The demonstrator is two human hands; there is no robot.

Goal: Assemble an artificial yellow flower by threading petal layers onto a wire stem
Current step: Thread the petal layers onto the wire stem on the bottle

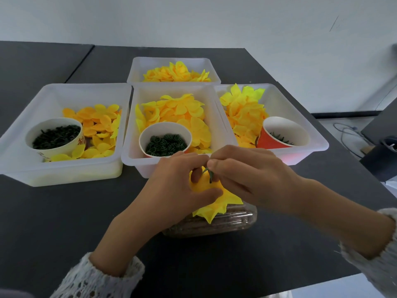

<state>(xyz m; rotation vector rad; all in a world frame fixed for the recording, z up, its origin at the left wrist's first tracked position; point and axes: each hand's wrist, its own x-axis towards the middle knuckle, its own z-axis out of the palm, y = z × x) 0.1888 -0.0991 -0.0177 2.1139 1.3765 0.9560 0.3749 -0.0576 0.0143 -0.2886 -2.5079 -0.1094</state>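
A dark desk (64,211) fills the view, seen from above by the person working at it. Four white trays sit in a cluster toward its far side, likely laid out so each petal type is within easy reach. The left tray (19,160) holds orange-yellow petals and a paper cup of dark green pieces. The middle tray (133,155) holds paler yellow petals and a cup of small green rings (165,145). The right tray (318,143) holds pointed yellow petal layers and a red cup (268,139) with green bits inside. The back tray (137,69) holds more yellow petals.

Just in front of the middle tray, both hands meet over a clear plastic box (214,224), which seems to hold thin stems; its contents are blurred.

The left hand (171,188) grips the flower (214,203), a stack of yellow petal layers, with its fingers (196,174) curled on top and its thumb pressed against the near side. This grip probably keeps the layers bunched and steady.

The right hand (247,175) pinches a small green piece (211,175) between thumb and fingertips, right at the flower's centre. Whether this is the wire stem's end or a green fitting going onto it cannot be told. The pinch looks suited to guiding something thin through the petals' middle hole.

Judging by the stacked layers, threading is well along.
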